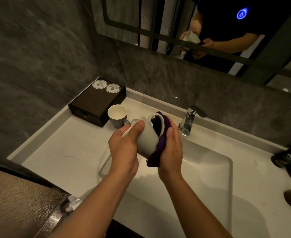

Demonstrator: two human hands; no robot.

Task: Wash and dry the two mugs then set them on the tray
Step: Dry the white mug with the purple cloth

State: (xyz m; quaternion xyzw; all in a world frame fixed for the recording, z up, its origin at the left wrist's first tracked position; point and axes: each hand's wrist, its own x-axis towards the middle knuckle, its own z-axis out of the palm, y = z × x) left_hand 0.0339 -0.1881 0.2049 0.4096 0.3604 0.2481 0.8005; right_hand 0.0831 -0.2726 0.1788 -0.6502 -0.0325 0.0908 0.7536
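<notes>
My left hand (124, 148) grips the mug (146, 143); my right hand (171, 148) presses the cloth (160, 143) against it; I should turn the mug, drying handle and base.

mugs (146, 138) (118, 117) 2 | hands (124, 148) (171, 148) 2 | cloth (160, 145) 1 | tap (189, 121) 1 | box (93, 103) 1

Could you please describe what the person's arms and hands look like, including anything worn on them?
The left forearm and right forearm are bare down to the frame's lower edge: no sleeves, gloves or watch show. The left hand and right hand carry no visible rings. In the mirror, the reflection shows a dark short-sleeved top.
</notes>
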